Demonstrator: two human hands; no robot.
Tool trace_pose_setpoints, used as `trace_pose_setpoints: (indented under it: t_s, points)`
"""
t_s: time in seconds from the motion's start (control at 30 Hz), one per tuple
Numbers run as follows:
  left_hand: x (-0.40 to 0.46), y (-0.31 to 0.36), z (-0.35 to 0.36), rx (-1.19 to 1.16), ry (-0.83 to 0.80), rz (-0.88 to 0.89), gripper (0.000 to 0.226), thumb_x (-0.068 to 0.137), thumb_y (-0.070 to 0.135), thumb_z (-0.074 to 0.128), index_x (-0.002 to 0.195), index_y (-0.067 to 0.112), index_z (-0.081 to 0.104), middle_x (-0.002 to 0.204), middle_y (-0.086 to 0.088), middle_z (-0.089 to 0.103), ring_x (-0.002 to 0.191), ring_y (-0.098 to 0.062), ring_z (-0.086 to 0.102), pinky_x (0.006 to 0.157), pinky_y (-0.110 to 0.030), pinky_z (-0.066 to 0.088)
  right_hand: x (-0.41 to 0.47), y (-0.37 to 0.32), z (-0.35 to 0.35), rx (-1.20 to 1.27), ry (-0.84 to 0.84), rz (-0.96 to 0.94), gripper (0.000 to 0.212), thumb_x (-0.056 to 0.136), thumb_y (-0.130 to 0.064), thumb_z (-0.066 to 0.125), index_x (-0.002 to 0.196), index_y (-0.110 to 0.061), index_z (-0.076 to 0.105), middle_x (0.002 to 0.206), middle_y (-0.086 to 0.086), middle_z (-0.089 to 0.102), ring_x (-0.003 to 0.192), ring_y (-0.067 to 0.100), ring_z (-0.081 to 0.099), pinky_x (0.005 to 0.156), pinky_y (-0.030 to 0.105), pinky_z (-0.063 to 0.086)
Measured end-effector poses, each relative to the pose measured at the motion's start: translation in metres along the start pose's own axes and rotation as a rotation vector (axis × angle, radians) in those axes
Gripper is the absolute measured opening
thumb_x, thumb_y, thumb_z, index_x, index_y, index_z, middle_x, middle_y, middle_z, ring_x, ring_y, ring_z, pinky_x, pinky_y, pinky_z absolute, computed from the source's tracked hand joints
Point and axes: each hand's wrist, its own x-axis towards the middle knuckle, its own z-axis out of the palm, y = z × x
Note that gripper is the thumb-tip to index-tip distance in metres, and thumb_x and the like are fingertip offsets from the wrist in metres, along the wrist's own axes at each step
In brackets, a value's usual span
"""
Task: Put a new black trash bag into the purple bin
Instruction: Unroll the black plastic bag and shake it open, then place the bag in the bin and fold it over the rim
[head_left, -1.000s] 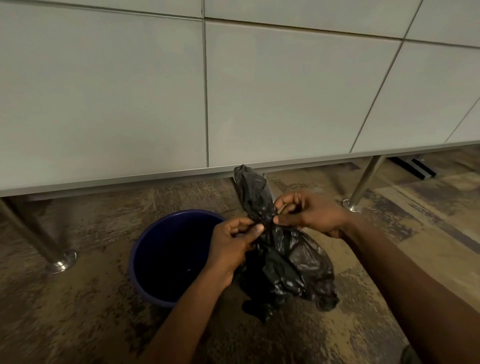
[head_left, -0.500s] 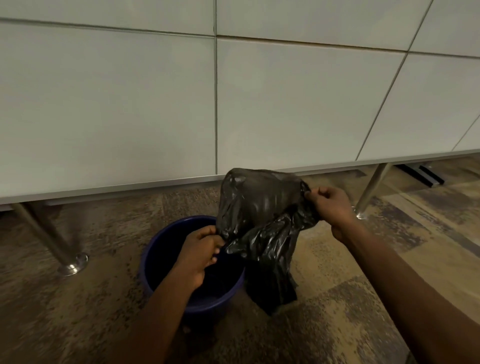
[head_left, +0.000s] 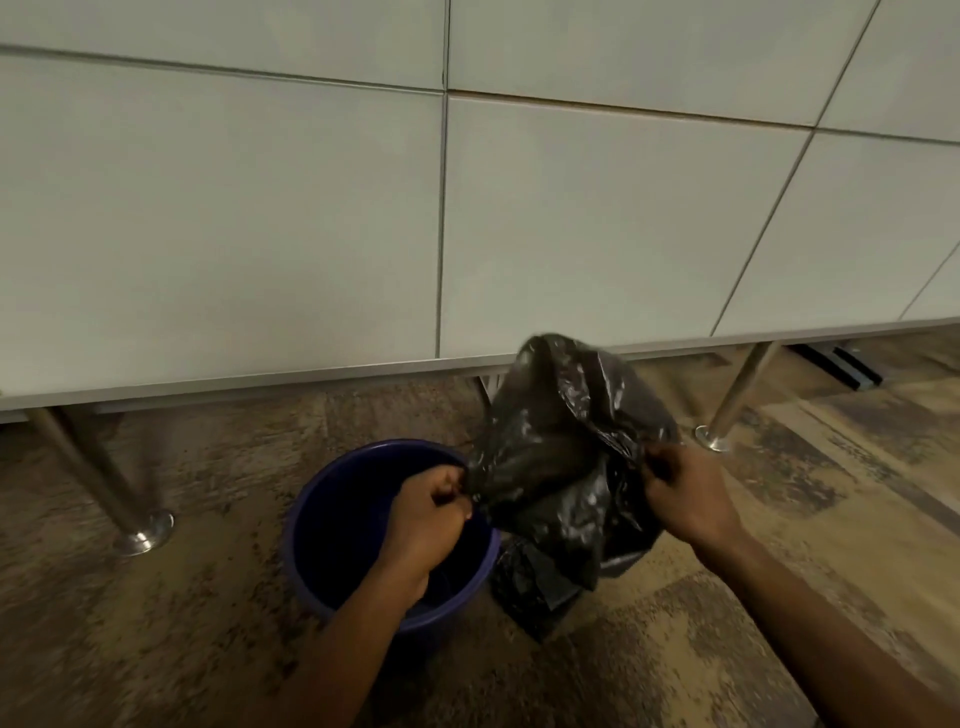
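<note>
A round purple bin (head_left: 332, 509) stands on the floor with a dark inside. A black trash bag (head_left: 561, 457) hangs just right of the bin, puffed out with its mouth spread between my hands. My left hand (head_left: 431, 512) is over the bin's right rim and pinches the bag's left edge. My right hand (head_left: 685, 496) grips the bag's right edge. The bag's lower end droops to the floor beside the bin.
White cabinet fronts (head_left: 260, 208) fill the view above. Metal legs stand at the left (head_left: 104, 478) and at the right (head_left: 732, 405), and another is partly hidden behind the bag. The floor (head_left: 208, 623) is worn and mottled brown.
My hands pulled apart and the bunched bag opened into a wide pouch. The left hand moved over the bin. The bag shifted slightly to the right.
</note>
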Motion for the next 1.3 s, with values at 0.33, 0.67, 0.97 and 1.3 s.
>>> trace_pose_setpoints:
  t_s: [0.33, 0.67, 0.97, 1.3]
  points:
    - [0.001, 0.037, -0.003, -0.612, -0.094, -0.345, 0.031, 0.091, -0.003, 0.049, 0.11, 0.005, 0.072, 0.115, -0.015, 0.072, 0.106, -0.029, 0.066, 0.075, -0.041, 0.057, 0.011, -0.005, -0.029, 0.872, -0.029, 0.262, 0.037, 0.107, -0.023, 0.05, 0.087, -0.023, 0.081, 0.085, 0.002, 0.082, 0.07, 0.012, 0.076, 0.074, 0.038, 0.052]
    - [-0.007, 0.038, 0.01, -0.232, -0.24, -0.263, 0.035, 0.081, 0.041, 0.084, 0.11, 0.023, 0.079, 0.105, 0.002, 0.082, 0.101, -0.017, 0.075, 0.077, -0.034, 0.056, 0.019, -0.035, -0.025, 0.986, -0.065, 0.412, 0.04, 0.106, -0.041, 0.052, 0.116, -0.01, 0.075, 0.109, 0.013, 0.082, 0.093, 0.027, 0.08, 0.082, 0.042, 0.061]
    - [0.027, 0.081, -0.065, -0.969, 0.038, -0.278, 0.02, 0.105, 0.0, 0.044, 0.094, 0.001, 0.06, 0.09, -0.016, 0.068, 0.082, -0.024, 0.067, 0.059, -0.035, 0.062, 0.045, -0.066, -0.069, 0.889, 0.012, 0.226, 0.04, 0.1, -0.047, 0.059, 0.115, -0.016, 0.078, 0.109, 0.011, 0.083, 0.098, 0.028, 0.081, 0.082, 0.043, 0.064]
    - [-0.007, 0.136, -0.15, -0.779, 0.221, 0.086, 0.028, 0.097, 0.003, 0.05, 0.117, -0.004, 0.069, 0.106, -0.018, 0.072, 0.092, -0.03, 0.072, 0.087, -0.037, 0.062, 0.048, -0.157, -0.067, 1.006, -0.051, 0.001, 0.034, 0.1, -0.037, 0.059, 0.094, -0.019, 0.087, 0.105, 0.007, 0.084, 0.096, 0.024, 0.081, 0.072, 0.036, 0.065]
